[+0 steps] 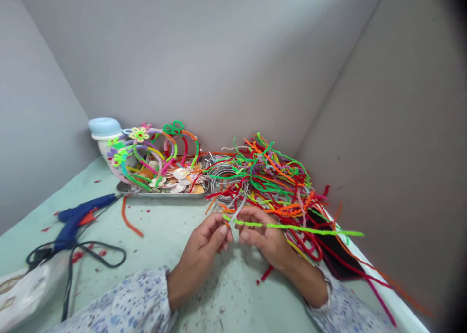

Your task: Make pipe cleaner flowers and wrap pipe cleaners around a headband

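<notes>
My left hand (209, 240) is closed, thumb and fingers pinching the end of a pale grey headband (240, 206) with a bit of orange at its tip. One end of a lime green pipe cleaner (314, 230) lies at the same pinch. It runs right, through the curled fingers of my right hand (268, 240), and its free end sticks out past the wrist. Just behind my hands is a stack of thin grey hoops (222, 180). A large tangled heap of coloured pipe cleaners (273, 170) spreads beside it.
Pipe-cleaner-wrapped headbands (131, 150) stand in a metal tray (164, 195) with seashells (181, 173). Behind is a white bottle with a blue lid (105, 126). A blue glue gun (73, 223) and its cord lie left. A dark flat object (333, 255) sits under pipe cleaners, right.
</notes>
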